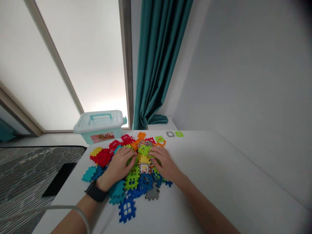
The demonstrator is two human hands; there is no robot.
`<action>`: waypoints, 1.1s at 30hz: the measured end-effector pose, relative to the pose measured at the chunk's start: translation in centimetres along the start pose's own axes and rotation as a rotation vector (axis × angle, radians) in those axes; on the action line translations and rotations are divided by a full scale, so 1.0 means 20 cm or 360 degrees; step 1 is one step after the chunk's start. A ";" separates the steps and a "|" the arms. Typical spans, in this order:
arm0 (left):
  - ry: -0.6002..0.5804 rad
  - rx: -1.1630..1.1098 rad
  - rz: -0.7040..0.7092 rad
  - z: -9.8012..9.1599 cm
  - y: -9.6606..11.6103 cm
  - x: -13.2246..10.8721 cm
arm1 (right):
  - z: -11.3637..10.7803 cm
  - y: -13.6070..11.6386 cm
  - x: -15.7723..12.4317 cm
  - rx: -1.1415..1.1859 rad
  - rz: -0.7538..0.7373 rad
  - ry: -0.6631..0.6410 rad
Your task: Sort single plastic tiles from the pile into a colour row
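The left hand [118, 165] and the right hand [163, 162] rest palm down on a loose heap of multicoloured interlocking plastic building tiles [133, 172], their fingers spread and gently curved, with no pinch on any single piece that can be seen. Their fingertips come close together over the middle of the heap, among lime green and yellow tiles, and the heap runs out beneath and around both hands. A blue square plastic tile with window openings [127, 209] lies nearest the person, a grey notched plastic tile [152, 193] lies just beyond the heap's near edge below the right hand, and a teal notched plastic tile [89, 174] lies out past the left hand. A small grey square frame tile [170, 134] and a small lime green tile [179, 134] lie apart, past the far side of the heap. A black watch strap [96, 191] circles the left wrist. A translucent plastic storage box with a teal handle [98, 126] stands at the far edge of the white surface [219, 182], just behind the heap
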State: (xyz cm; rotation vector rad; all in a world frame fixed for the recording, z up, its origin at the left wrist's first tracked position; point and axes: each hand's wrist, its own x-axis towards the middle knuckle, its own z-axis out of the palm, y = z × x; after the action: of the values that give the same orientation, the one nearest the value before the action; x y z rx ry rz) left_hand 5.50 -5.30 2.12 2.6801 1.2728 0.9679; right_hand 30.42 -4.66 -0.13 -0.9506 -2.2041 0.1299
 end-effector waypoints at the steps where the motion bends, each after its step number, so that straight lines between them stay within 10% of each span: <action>1: -0.0016 0.0001 -0.0009 0.00 0.00 0.00 | 0.00 -0.01 0.01 0.0001 -0.0002 -0.0006; 23: -0.0153 0.0255 -0.0316 -0.24 -0.38 -0.05 | 0.15 -0.16 0.10 -0.0276 0.0014 -0.0197; 33: -0.0336 0.0329 -0.0444 -0.17 -0.33 -0.06 | 0.16 -0.16 0.07 -0.0247 0.0029 -0.0187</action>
State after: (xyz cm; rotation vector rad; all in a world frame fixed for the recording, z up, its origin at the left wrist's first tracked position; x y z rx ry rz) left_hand -1.43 -2.44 2.41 2.5577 1.7171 0.5323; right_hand 25.81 -5.44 -0.69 -1.0720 -2.3409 0.0239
